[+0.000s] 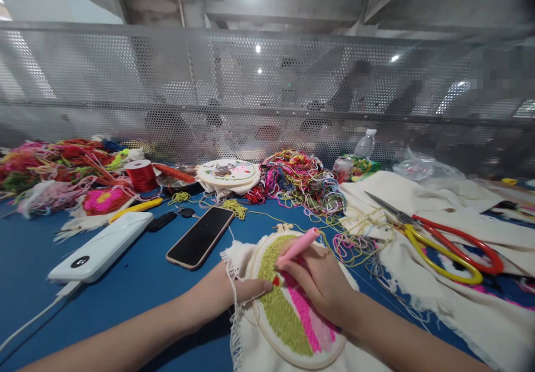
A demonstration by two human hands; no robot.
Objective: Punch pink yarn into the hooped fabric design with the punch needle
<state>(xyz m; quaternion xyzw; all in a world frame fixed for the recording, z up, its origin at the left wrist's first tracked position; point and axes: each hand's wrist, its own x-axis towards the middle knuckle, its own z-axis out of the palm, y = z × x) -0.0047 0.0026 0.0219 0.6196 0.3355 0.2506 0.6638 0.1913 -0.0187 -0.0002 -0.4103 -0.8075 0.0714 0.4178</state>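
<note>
A round embroidery hoop with white cloth lies tilted before me, worked in olive green, bright pink and pale pink yarn with a small red spot. My left hand grips its left edge, thumb on top of the fabric and the other fingers hidden beneath. In my right hand is a pink punch needle, held like a pen above the upper part of the hoop; its tip is hidden by my fingers. Olive yarn trails from the back end of the tool. Frayed cloth hangs past the hoop's left side.
Left of the hoop lie a phone, a white power bank with a cable and a key fob. Scissors rest on white cloth at right. Behind are yarn heaps, another hoop, a bottle and a perforated metal screen.
</note>
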